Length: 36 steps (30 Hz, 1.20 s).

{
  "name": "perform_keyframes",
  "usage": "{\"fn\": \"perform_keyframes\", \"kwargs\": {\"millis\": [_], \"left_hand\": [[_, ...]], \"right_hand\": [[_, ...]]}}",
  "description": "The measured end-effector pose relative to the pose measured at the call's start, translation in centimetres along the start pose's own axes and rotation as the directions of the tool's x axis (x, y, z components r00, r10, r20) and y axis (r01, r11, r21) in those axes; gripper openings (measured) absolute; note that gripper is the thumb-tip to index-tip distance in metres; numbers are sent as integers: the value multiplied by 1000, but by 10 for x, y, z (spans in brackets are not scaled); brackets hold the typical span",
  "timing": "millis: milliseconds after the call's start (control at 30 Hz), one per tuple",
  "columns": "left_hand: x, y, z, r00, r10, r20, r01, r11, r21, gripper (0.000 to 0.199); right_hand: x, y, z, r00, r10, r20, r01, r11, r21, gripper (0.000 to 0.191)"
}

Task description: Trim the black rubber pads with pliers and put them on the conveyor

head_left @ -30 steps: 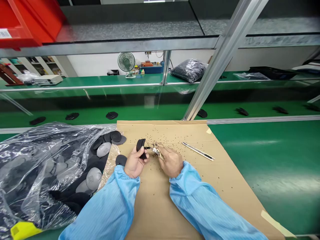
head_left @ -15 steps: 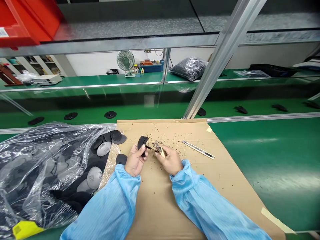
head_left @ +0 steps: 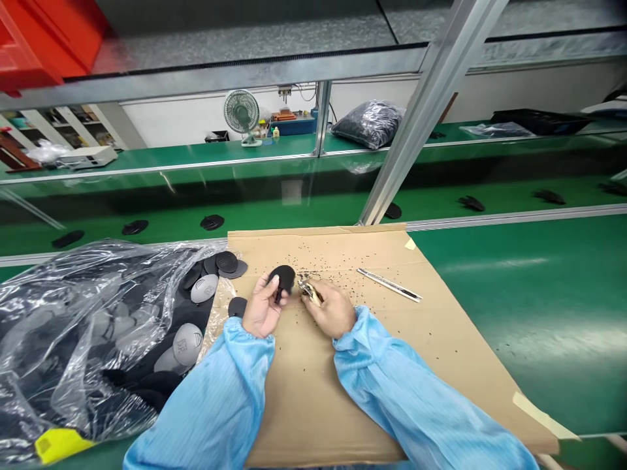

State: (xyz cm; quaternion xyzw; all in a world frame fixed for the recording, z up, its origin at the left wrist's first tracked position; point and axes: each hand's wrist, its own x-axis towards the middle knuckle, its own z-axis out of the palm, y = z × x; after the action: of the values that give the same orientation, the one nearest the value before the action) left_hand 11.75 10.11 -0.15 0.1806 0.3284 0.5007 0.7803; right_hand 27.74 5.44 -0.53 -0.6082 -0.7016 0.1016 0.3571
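Note:
A black oval pad (head_left: 283, 277) is pinched between the thumb and fingers of my left hand (head_left: 262, 311), its broad dark face showing. My right hand (head_left: 334, 312) is closed around small nippers (head_left: 309, 290) with cream handles and metal jaws. The jaws point at the pad and stand a little apart from it. Under both hands lies a cardboard sheet (head_left: 313, 405), strewn with tiny black bits around the nippers. To the right on the cardboard is a slim white-and-black pen-like cutter (head_left: 389, 284).
A clear plastic bag (head_left: 88, 313) full of black and grey oval pads lies open at left, several spilling out near the cardboard. Black pieces (head_left: 212, 222) sit spaced along the green belt (head_left: 274, 212) behind. A slanted metal post (head_left: 411, 117) rises at the cardboard's far edge.
My left hand has turned the black pad so its broad face shows instead of its edge. The nippers' jaws have separated from the dark strip that stuck out from the pad.

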Motion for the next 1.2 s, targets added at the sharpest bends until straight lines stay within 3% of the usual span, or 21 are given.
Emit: {"fn": "perform_keyframes", "kwargs": {"millis": [200,367,667,933,1100,1200], "left_hand": [[1,1,-2,991,-116,70,119,991,-52,27],[-1,2,-1,983,-138,121,144,989,-39,22],[-1,0,1,991,-110,79,106,993,48,23],[0,-4,2,999,-36,35,33,996,80,27],[0,-5,2,998,-39,41,35,996,87,29],[0,-7,3,998,-43,52,40,997,62,34]], "right_hand": [[-2,-2,2,991,-115,61,119,991,-62,22],[-3,-5,3,978,-157,139,173,978,-113,25],[-2,-8,-4,955,-130,267,192,957,-219,29],[7,-26,-26,899,-4,438,190,904,-382,21],[4,-26,-22,905,38,424,113,938,-326,25],[2,-17,-16,956,28,292,16,989,-148,25]]}}
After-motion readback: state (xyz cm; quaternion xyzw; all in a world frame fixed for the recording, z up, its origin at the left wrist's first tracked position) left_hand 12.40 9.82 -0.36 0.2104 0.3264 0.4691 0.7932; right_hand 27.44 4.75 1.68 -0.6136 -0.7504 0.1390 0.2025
